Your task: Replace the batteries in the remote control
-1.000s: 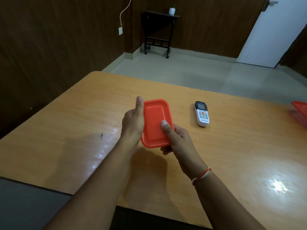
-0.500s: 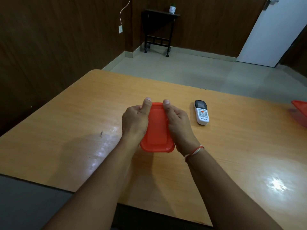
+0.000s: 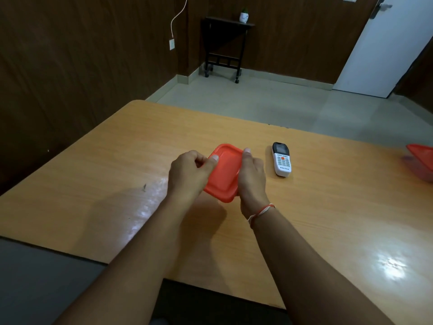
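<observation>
A small box with an orange lid [image 3: 225, 172] is held over the middle of the wooden table [image 3: 117, 184]. My left hand [image 3: 189, 172] grips its left edge, thumb on the lid's far left corner. My right hand [image 3: 251, 174] clasps its right side, thumb on the far right corner. The box body under the lid is hidden by my hands. A white remote control [image 3: 281, 159] with a dark screen lies face up on the table just right of my right hand, untouched. No batteries are visible.
Another container with an orange lid [image 3: 421, 158] sits at the table's right edge, partly cut off. The table's near edge runs along the bottom. Beyond the far edge are the floor, a small dark side table [image 3: 225, 45] and a white door [image 3: 384, 48].
The box has been lowered and its lid turned from facing me to lying flatter. Both thumbs shifted onto the lid's far corners, and the left hand now curls at its left corner.
</observation>
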